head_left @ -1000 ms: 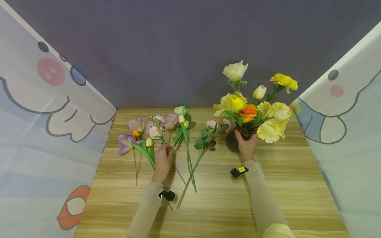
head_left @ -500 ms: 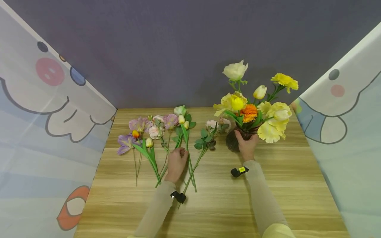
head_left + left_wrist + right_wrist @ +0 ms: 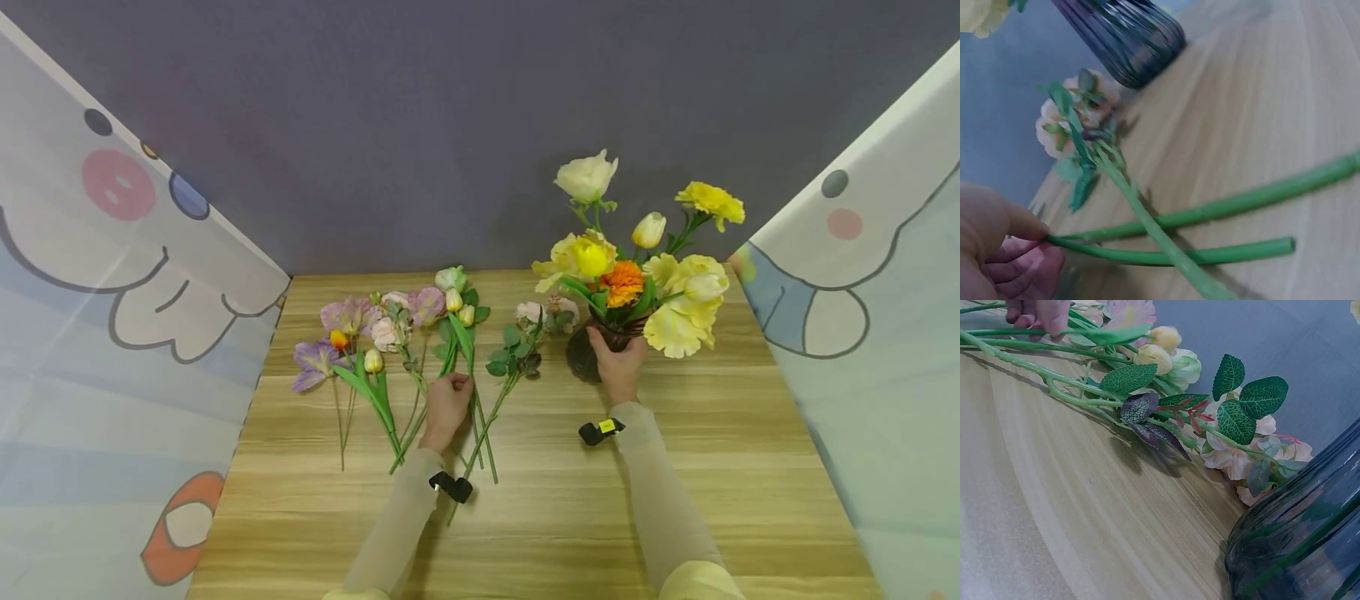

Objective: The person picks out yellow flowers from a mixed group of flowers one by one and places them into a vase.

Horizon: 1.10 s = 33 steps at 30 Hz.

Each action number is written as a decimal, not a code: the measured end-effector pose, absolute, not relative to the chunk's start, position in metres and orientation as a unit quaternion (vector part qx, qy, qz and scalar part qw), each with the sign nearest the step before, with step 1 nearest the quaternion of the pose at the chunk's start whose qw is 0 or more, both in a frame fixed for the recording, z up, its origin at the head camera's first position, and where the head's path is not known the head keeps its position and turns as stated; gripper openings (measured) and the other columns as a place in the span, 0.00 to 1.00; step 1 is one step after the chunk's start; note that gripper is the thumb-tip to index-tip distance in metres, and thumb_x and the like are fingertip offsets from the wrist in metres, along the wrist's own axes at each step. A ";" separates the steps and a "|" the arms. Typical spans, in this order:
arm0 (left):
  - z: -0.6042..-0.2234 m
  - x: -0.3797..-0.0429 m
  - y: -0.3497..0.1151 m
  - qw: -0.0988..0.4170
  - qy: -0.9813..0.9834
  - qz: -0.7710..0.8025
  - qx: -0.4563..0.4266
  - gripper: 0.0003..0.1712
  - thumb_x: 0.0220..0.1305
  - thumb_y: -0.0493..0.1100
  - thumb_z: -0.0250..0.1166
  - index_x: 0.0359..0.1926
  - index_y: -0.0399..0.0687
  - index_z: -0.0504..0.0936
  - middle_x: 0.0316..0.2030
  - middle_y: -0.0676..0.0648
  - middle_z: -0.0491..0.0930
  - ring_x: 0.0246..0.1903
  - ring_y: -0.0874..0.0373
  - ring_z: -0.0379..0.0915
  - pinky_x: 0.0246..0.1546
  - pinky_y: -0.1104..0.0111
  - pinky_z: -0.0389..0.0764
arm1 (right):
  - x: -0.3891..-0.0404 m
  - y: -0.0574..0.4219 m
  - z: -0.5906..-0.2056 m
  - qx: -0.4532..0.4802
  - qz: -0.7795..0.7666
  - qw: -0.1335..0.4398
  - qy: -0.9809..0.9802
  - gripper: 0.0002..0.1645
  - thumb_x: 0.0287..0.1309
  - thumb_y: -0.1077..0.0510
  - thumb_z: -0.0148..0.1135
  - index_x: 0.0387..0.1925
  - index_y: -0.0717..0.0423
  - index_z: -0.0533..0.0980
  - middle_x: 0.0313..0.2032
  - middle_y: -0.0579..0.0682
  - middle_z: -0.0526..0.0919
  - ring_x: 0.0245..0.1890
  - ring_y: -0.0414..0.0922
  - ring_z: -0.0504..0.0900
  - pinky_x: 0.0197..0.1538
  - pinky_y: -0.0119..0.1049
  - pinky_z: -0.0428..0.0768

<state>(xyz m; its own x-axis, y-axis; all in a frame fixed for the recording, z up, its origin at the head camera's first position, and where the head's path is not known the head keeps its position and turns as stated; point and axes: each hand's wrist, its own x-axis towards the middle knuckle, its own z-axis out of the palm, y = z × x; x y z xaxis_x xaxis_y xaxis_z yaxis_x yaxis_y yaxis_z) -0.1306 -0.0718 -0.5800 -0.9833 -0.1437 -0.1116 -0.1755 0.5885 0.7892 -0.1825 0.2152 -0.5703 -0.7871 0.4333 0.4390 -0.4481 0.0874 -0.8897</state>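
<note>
My left hand (image 3: 447,408) is at the middle of the table among loose artificial flowers. In the left wrist view its thumb and fingers pinch a thin green stem (image 3: 1247,251). The right wrist view shows this stem running to a long leaf (image 3: 1116,334) and a pale yellow tulip (image 3: 1166,337). My right hand (image 3: 621,367) grips the dark, ribbed glass vase (image 3: 581,354) at its upper side. Several flowers stand in the vase, among them an orange bloom (image 3: 622,283), a white one (image 3: 587,177) and a yellow one (image 3: 711,202). The right hand is hidden in its own wrist view.
Left of the left hand lie purple flowers (image 3: 315,360), pink roses (image 3: 386,333) and a white tulip (image 3: 373,361). A pale pink rose stem (image 3: 487,427) lies between the hands, its blooms close to the vase. A grey wall (image 3: 420,150) rises behind the wooden table (image 3: 570,525).
My left hand has moved right, from beside the white tulip's stem to the pale yellow tulip's stem, and now pinches it. The right hand has stayed on the vase.
</note>
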 end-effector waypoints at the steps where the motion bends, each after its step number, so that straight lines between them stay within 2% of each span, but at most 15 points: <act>1: -0.578 -0.131 -0.072 0.020 0.885 0.455 -0.094 0.09 0.67 0.40 0.64 0.42 0.38 0.86 0.30 0.46 0.84 0.24 0.58 0.78 0.21 0.70 0.77 | -0.182 0.215 -0.570 0.005 0.675 0.325 -0.662 0.33 0.49 0.58 0.77 0.57 0.58 0.75 0.51 0.52 0.81 0.52 0.45 0.78 0.57 0.34 0.73; 4: -0.568 -0.132 -0.071 0.005 0.876 0.475 -0.089 0.10 0.68 0.40 0.64 0.43 0.37 0.86 0.31 0.45 0.85 0.25 0.57 0.78 0.21 0.69 0.77 | -0.183 0.215 -0.570 0.002 0.675 0.322 -0.664 0.33 0.50 0.59 0.76 0.58 0.58 0.75 0.51 0.50 0.81 0.54 0.44 0.77 0.58 0.34 0.73; 11: -0.534 -0.143 -0.064 -0.090 0.844 0.528 -0.027 0.11 0.68 0.40 0.64 0.43 0.35 0.85 0.32 0.42 0.86 0.29 0.54 0.83 0.26 0.68 0.82 | -0.181 0.214 -0.567 -0.013 0.678 0.313 -0.665 0.32 0.49 0.68 0.74 0.58 0.60 0.74 0.51 0.46 0.81 0.54 0.42 0.77 0.59 0.33 0.72; 15: -0.507 -0.149 -0.057 -0.133 0.795 0.591 0.016 0.13 0.69 0.41 0.63 0.46 0.33 0.83 0.33 0.40 0.85 0.30 0.51 0.83 0.30 0.67 0.84 | -0.175 0.211 -0.553 -0.008 0.682 0.307 -0.663 0.32 0.49 0.68 0.73 0.58 0.61 0.74 0.51 0.44 0.81 0.53 0.42 0.77 0.59 0.34 0.72; 19: -0.479 -0.157 -0.044 -0.181 0.736 0.648 0.068 0.13 0.69 0.39 0.63 0.44 0.28 0.82 0.33 0.36 0.85 0.30 0.44 0.83 0.33 0.66 0.85 | -0.170 0.208 -0.542 0.003 0.678 0.307 -0.667 0.30 0.50 0.67 0.73 0.57 0.61 0.75 0.50 0.42 0.81 0.53 0.41 0.78 0.58 0.33 0.73; 23: -0.450 -0.166 -0.028 -0.221 0.678 0.692 0.111 0.10 0.67 0.34 0.62 0.40 0.25 0.81 0.31 0.31 0.83 0.28 0.37 0.81 0.32 0.69 0.85 | -0.169 0.207 -0.540 0.011 0.674 0.314 -0.669 0.30 0.50 0.67 0.72 0.57 0.61 0.75 0.50 0.43 0.81 0.52 0.41 0.78 0.58 0.34 0.73; 25: -0.436 -0.169 -0.021 -0.236 0.654 0.708 0.127 0.09 0.67 0.32 0.62 0.39 0.24 0.80 0.31 0.30 0.83 0.28 0.39 0.82 0.33 0.69 0.85 | -0.169 0.207 -0.540 0.015 0.677 0.316 -0.664 0.29 0.51 0.68 0.72 0.57 0.61 0.75 0.50 0.44 0.81 0.52 0.41 0.78 0.58 0.34 0.73; 30: -0.408 -0.173 -0.004 -0.253 0.625 0.721 0.159 0.08 0.67 0.31 0.62 0.39 0.23 0.80 0.32 0.28 0.82 0.31 0.57 0.84 0.37 0.63 0.86 | -0.170 0.206 -0.542 0.019 0.687 0.317 -0.654 0.30 0.50 0.69 0.72 0.57 0.62 0.75 0.50 0.45 0.81 0.52 0.41 0.78 0.58 0.33 0.73; 33: -0.399 -0.177 0.005 -0.250 0.615 0.728 0.172 0.08 0.67 0.30 0.61 0.39 0.23 0.80 0.33 0.27 0.82 0.32 0.51 0.85 0.39 0.59 0.85 | -0.170 0.206 -0.542 0.019 0.689 0.318 -0.651 0.30 0.50 0.70 0.72 0.57 0.64 0.75 0.50 0.44 0.81 0.52 0.42 0.78 0.58 0.34 0.73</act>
